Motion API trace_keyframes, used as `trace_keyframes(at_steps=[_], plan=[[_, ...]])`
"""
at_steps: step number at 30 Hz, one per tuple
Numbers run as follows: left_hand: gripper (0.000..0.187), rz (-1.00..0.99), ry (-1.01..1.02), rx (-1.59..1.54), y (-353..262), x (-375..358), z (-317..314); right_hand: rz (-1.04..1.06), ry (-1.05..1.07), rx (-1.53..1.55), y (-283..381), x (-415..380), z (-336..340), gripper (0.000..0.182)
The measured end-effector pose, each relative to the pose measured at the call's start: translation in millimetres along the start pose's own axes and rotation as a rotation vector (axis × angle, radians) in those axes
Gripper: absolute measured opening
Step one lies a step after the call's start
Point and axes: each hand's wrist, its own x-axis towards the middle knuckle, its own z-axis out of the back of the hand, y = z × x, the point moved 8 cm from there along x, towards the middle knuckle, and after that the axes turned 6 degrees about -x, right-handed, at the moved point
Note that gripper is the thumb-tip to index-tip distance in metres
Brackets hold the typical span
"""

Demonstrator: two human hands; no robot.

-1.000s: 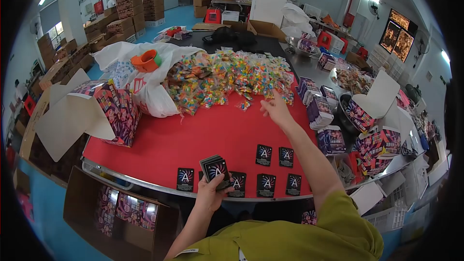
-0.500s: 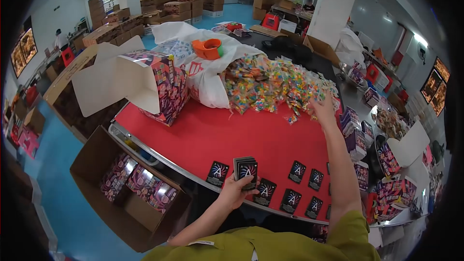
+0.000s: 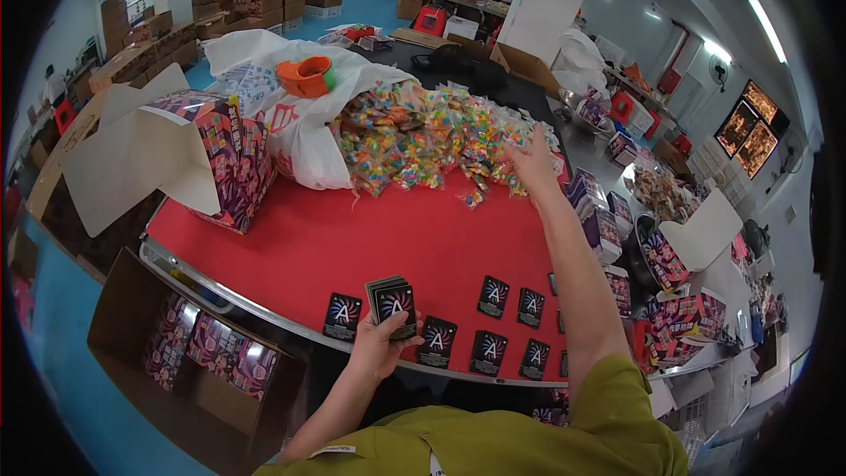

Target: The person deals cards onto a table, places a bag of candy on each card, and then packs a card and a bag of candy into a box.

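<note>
My left hand (image 3: 379, 345) is closed around a stack of black cards (image 3: 392, 304) with a white letter A and a coloured burst on the front. It is just above the near edge of the red table top (image 3: 388, 234). Several similar black cards (image 3: 487, 351) lie in rows on the red surface, beside and to the right of that hand. My right hand (image 3: 533, 167) reaches to the right end of a heap of small clear packets (image 3: 423, 137) with colourful contents. Its thumb and a finger are apart at the heap, and I see nothing held.
A white sack (image 3: 308, 154) lies behind the packets, with an orange tape-like ring (image 3: 304, 77) on it. An open printed box (image 3: 233, 159) stands left. Below it, a carton (image 3: 115, 317) holds printed boxes. Purple boxes (image 3: 603, 234) line the right side.
The view has turned to the right, so the table appears shifted left. My right hand is still at the heap's right end, and my left hand still holds the card stack.
</note>
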Motion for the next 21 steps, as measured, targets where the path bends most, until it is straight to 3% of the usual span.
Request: trace_keyframes(at_steps=[15,18,20,21], plan=[[0.019,-0.031,-0.026,-0.011,-6,1,-2,-0.035,0.027,0.021,2,0,-12,0.090],[0.019,-0.030,-0.031,-0.007,-7,0,0,-0.050,-0.013,0.010,0,-5,-9,0.081],[0.020,-0.016,-0.028,-0.016,-4,1,-2,0.120,0.008,-0.202,19,-23,-12,0.082],[0.021,-0.019,-0.024,-0.021,-4,6,-3,0.214,0.071,-0.152,31,-44,-25,0.079]])
